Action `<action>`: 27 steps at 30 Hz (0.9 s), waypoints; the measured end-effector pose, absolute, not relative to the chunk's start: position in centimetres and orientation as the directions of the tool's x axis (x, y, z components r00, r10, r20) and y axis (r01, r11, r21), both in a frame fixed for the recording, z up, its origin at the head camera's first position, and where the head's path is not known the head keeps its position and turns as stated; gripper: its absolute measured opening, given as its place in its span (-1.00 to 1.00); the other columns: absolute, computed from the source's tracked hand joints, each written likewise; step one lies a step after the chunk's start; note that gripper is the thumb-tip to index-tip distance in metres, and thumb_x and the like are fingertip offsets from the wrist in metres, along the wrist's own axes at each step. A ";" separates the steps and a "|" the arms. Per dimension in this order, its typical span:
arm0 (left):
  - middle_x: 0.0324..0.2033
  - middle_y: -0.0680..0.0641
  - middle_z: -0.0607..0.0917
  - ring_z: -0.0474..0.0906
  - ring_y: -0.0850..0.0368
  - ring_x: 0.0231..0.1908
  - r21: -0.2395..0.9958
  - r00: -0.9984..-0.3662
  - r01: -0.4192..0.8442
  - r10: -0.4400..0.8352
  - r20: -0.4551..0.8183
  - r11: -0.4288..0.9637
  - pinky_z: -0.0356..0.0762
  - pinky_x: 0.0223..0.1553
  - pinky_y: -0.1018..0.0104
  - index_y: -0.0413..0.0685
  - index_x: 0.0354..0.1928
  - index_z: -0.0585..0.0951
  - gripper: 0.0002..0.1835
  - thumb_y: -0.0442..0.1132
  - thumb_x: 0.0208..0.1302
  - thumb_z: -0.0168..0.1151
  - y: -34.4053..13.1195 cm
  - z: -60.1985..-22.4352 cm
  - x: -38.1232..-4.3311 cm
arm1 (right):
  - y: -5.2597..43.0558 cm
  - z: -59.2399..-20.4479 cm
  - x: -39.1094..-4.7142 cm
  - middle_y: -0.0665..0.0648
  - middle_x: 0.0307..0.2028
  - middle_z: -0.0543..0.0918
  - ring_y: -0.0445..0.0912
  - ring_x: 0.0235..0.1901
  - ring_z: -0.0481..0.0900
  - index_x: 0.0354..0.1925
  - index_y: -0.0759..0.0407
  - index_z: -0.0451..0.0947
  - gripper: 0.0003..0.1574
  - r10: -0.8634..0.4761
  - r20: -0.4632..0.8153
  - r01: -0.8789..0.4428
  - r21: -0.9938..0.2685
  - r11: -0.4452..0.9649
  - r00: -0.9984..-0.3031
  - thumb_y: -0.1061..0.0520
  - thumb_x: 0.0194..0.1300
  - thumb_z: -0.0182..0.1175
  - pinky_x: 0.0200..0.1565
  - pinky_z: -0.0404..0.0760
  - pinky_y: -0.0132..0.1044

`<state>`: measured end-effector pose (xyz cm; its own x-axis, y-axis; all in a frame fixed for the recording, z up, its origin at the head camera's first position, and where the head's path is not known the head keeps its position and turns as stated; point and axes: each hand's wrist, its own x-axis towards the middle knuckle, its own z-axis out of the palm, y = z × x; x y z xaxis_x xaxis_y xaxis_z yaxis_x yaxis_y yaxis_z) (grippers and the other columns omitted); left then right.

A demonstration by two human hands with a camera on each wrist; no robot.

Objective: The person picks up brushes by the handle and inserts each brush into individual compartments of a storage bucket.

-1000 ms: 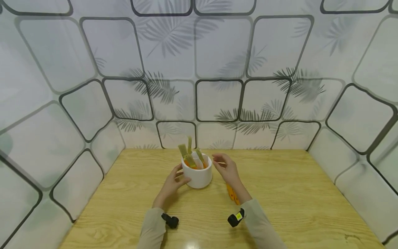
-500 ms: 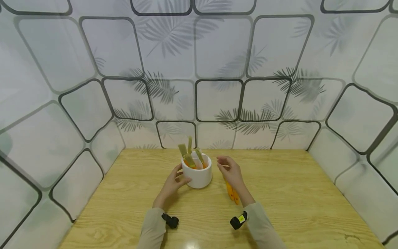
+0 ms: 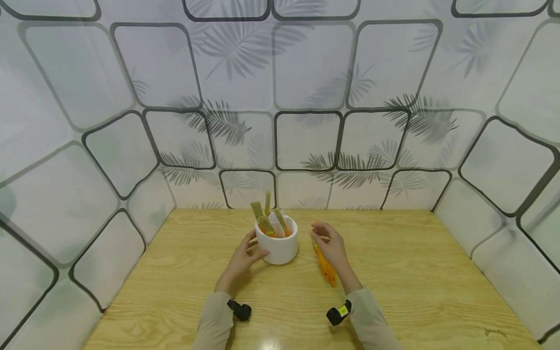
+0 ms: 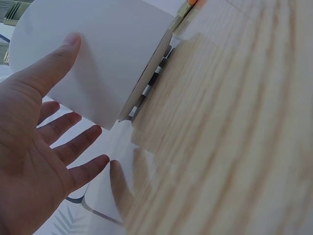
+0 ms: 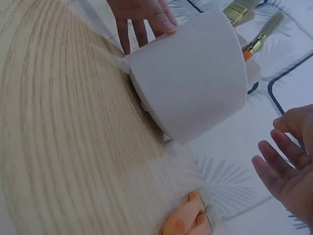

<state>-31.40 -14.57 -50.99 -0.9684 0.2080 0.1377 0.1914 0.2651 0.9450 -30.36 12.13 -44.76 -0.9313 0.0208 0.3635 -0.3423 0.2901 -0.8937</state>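
Note:
A white pot (image 3: 277,249) stands upright on the table, with several paintbrushes (image 3: 264,218) bristles up in it. Pale white pieces (image 3: 277,228) show among the brushes. My left hand (image 3: 239,258) is at the pot's left side. Its thumb (image 4: 63,54) rests on the wall and the other fingers spread loosely past the edge. To the pot's right, my right hand (image 3: 329,244) hovers with bent, relaxed fingers and holds nothing. Below it lie orange-handled brushes (image 3: 324,268), whose handles (image 5: 185,219) show in the right wrist view; the hand partly covers them in the head view.
The wooden table (image 3: 420,287) reaches to a patterned curtain (image 3: 306,141) behind and on both sides. Black wrist cameras (image 3: 239,310) sit at the cuffs of both sleeves.
My right hand has moved away from the pot's rim to the right, uncovering more of the orange-handled brushes. The left hand and the pot have stayed put.

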 end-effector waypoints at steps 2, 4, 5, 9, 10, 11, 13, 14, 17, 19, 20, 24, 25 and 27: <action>0.37 -0.17 0.16 0.20 -0.27 0.27 0.945 -0.966 0.198 0.214 0.143 0.261 0.30 0.19 -0.19 0.00 0.41 0.10 -0.17 -0.19 0.15 0.31 -14.4 -50.3 -31.0 | 12.3 -44.9 -30.3 0.35 -0.15 0.62 0.14 -0.14 0.58 -0.07 0.38 0.53 -0.71 0.031 0.356 -0.331 -0.895 0.300 -0.934 0.28 0.23 0.19 -0.20 0.62 -0.35; 0.37 -0.20 0.15 0.19 -0.28 0.28 0.948 -0.965 0.194 0.223 0.138 0.253 0.27 0.21 -0.20 -0.05 0.41 0.09 -0.17 -0.22 0.16 0.30 -14.3 -49.6 -30.6 | 12.5 -45.0 -30.3 0.33 -0.16 0.63 0.13 -0.15 0.58 -0.07 0.37 0.54 -0.72 0.037 0.351 -0.324 -0.895 0.306 -0.936 0.27 0.24 0.19 -0.20 0.62 -0.34; 0.37 -0.21 0.15 0.18 -0.29 0.28 0.948 -0.964 0.193 0.226 0.136 0.254 0.25 0.22 -0.20 -0.07 0.41 0.09 -0.17 -0.23 0.16 0.30 -14.3 -49.3 -30.4 | 12.5 -45.1 -30.3 0.33 -0.17 0.63 0.13 -0.16 0.58 -0.08 0.36 0.54 -0.72 0.039 0.351 -0.323 -0.894 0.310 -0.936 0.27 0.24 0.19 -0.20 0.62 -0.34; 0.37 -0.22 0.15 0.18 -0.28 0.28 0.946 -0.963 0.193 0.237 0.131 0.262 0.19 0.26 -0.19 -0.11 0.41 0.08 -0.18 -0.25 0.17 0.29 -14.2 -48.4 -29.9 | 12.7 -45.3 -30.0 0.37 -0.16 0.61 0.15 -0.16 0.58 -0.07 0.36 0.53 -0.72 0.035 0.349 -0.322 -0.895 0.310 -0.936 0.27 0.25 0.18 -0.22 0.60 -0.40; 0.37 -0.22 0.15 0.19 -0.27 0.28 0.945 -0.963 0.192 0.237 0.129 0.264 0.17 0.27 -0.18 -0.11 0.41 0.08 -0.18 -0.25 0.17 0.29 -14.2 -48.3 -29.9 | 12.7 -45.3 -30.0 0.39 -0.16 0.60 0.16 -0.16 0.58 -0.06 0.36 0.53 -0.72 0.032 0.348 -0.322 -0.896 0.307 -0.937 0.27 0.25 0.18 -0.23 0.59 -0.44; 0.37 -0.22 0.16 0.19 -0.28 0.28 0.945 -0.963 0.192 0.234 0.130 0.266 0.19 0.26 -0.19 -0.11 0.40 0.09 -0.18 -0.24 0.17 0.29 -14.2 -48.3 -29.8 | 12.7 -45.4 -30.0 0.39 -0.16 0.60 0.16 -0.15 0.57 -0.06 0.36 0.53 -0.72 0.032 0.346 -0.320 -0.896 0.307 -0.938 0.27 0.25 0.18 -0.24 0.57 -0.47; 0.37 -0.22 0.16 0.19 -0.28 0.28 0.947 -0.965 0.184 0.229 0.124 0.264 0.21 0.25 -0.19 -0.11 0.40 0.09 -0.18 -0.24 0.17 0.29 -14.2 -48.3 -29.8 | 12.8 -45.5 -29.9 0.38 -0.16 0.60 0.16 -0.15 0.57 -0.05 0.36 0.53 -0.71 0.030 0.336 -0.312 -0.901 0.301 -0.941 0.27 0.25 0.17 -0.26 0.54 -0.53; 0.36 -0.22 0.17 0.20 -0.29 0.27 0.948 -0.966 0.182 0.226 0.123 0.261 0.22 0.24 -0.20 -0.10 0.40 0.10 -0.18 -0.24 0.17 0.30 -14.2 -48.4 -29.8 | 12.8 -45.6 -30.0 0.38 -0.16 0.60 0.15 -0.16 0.58 -0.06 0.35 0.53 -0.72 0.030 0.331 -0.307 -0.903 0.300 -0.943 0.28 0.25 0.17 -0.27 0.53 -0.55; 0.36 -0.22 0.17 0.20 -0.29 0.27 0.952 -0.968 0.176 0.218 0.121 0.251 0.23 0.23 -0.20 -0.09 0.40 0.10 -0.18 -0.24 0.16 0.30 -14.2 -48.4 -29.8 | 12.9 -46.1 -30.2 0.36 -0.20 0.59 0.13 -0.18 0.58 -0.04 0.37 0.51 -0.70 0.037 0.332 -0.305 -0.901 0.307 -0.943 0.33 0.23 0.17 -0.30 0.54 -0.56; 0.36 -0.23 0.17 0.20 -0.29 0.27 0.951 -0.968 0.184 0.216 0.131 0.249 0.21 0.24 -0.21 -0.10 0.40 0.11 -0.19 -0.24 0.16 0.30 -14.2 -48.5 -29.9 | 13.2 -46.8 -30.7 0.34 -0.22 0.59 0.13 -0.19 0.58 -0.04 0.34 0.50 -0.69 0.045 0.328 -0.302 -0.906 0.296 -0.943 0.33 0.22 0.19 -0.31 0.55 -0.54; 0.36 -0.23 0.18 0.21 -0.29 0.26 0.950 -0.967 0.189 0.215 0.136 0.249 0.20 0.24 -0.21 -0.11 0.39 0.11 -0.19 -0.25 0.16 0.31 -14.2 -48.5 -29.9 | 13.3 -47.2 -31.0 0.33 -0.22 0.59 0.12 -0.19 0.58 -0.03 0.32 0.50 -0.68 0.049 0.326 -0.298 -0.909 0.292 -0.944 0.33 0.21 0.19 -0.32 0.55 -0.54; 0.35 -0.24 0.18 0.22 -0.29 0.26 0.945 -0.965 0.204 0.213 0.150 0.257 0.18 0.25 -0.22 -0.13 0.39 0.12 -0.19 -0.26 0.15 0.30 -14.2 -48.5 -29.9 | 13.7 -48.9 -32.1 0.26 -0.22 0.60 0.08 -0.19 0.58 -0.01 0.26 0.51 -0.65 0.065 0.310 -0.282 -0.919 0.275 -0.948 0.32 0.20 0.22 -0.31 0.56 -0.54; 0.35 -0.24 0.18 0.22 -0.29 0.25 0.944 -0.965 0.205 0.213 0.151 0.259 0.18 0.25 -0.22 -0.13 0.39 0.12 -0.19 -0.26 0.15 0.30 -14.3 -48.5 -29.9 | 13.8 -49.1 -32.2 0.25 -0.22 0.60 0.07 -0.19 0.58 -0.01 0.25 0.51 -0.65 0.068 0.310 -0.281 -0.919 0.277 -0.948 0.32 0.19 0.22 -0.31 0.56 -0.53; 0.35 -0.24 0.19 0.23 -0.29 0.25 0.943 -0.965 0.207 0.212 0.153 0.260 0.19 0.25 -0.21 -0.13 0.39 0.12 -0.20 -0.26 0.15 0.30 -14.3 -48.5 -29.9 | 13.8 -49.4 -32.4 0.24 -0.22 0.60 0.06 -0.20 0.58 -0.01 0.24 0.51 -0.65 0.070 0.313 -0.282 -0.917 0.283 -0.947 0.33 0.19 0.22 -0.31 0.58 -0.51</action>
